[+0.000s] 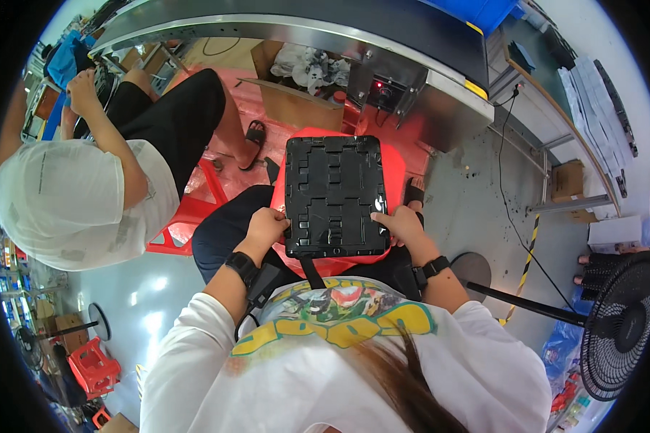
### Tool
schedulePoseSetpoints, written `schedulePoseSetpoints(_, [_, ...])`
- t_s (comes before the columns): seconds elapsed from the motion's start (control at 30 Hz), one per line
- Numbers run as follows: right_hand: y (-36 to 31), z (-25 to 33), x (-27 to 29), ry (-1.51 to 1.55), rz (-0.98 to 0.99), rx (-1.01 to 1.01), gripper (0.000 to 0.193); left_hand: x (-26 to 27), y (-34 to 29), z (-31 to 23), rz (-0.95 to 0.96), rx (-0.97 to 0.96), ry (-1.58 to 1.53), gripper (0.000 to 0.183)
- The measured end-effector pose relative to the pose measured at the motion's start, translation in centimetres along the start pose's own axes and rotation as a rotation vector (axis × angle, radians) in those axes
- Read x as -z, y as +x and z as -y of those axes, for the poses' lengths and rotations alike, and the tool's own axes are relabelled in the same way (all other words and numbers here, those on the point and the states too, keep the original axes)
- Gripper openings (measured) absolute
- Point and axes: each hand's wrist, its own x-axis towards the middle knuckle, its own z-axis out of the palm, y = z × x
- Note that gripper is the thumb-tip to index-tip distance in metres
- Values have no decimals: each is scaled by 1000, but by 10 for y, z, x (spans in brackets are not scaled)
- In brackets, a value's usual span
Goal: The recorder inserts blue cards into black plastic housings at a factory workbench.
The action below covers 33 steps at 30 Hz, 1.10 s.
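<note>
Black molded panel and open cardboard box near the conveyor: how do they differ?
Color: the black molded panel is glossy black, while the open cardboard box is plain brown.
Form: the panel shows a blocky relief; the box is a hollow container with crumpled plastic inside.
Handling: the left hand and right hand grip the panel's side edges; neither touches the box.
Both are in front of the camera wearer.

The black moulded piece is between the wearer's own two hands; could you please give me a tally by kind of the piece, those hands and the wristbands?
Black moulded piece: 1
Hands: 2 (left hand, right hand)
Black wristbands: 2 (left wristband, right wristband)
Total: 5
</note>
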Motion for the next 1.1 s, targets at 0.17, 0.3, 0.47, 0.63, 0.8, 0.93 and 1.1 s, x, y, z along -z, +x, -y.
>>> schedulePoseSetpoints(0.17, [4, -13, -14, -195, -194, 159, 57, -8, -13, -2, 158, 206, -306, 21])
schedulePoseSetpoints(0.3, [-2, -8, -11, -186, -124, 124, 57, -16, -6, 7, -61, -88, 18, 20])
schedulePoseSetpoints(0.47, [-9, 4, -10, -158, -165, 67, 60, -11, 7, 12, 42, 69, -154, 23])
schedulePoseSetpoints(0.63, [-4, 8, 2, -129, 7, 9, 62, -4, 5, 5, 239, 240, -276, 27])
schedulePoseSetpoints(0.8, [-6, 8, -2, -197, 42, -16, 61, 63, -42, -60, 497, -227, 129, 42])
schedulePoseSetpoints(0.93, [-18, -11, 3, -67, 53, -28, 63, 144, -154, -191, 391, -818, -171, 39])
schedulePoseSetpoints(1.1, [7, -28, -26, -207, -98, 149, 65, 176, -230, -211, 460, -1373, -210, 27])
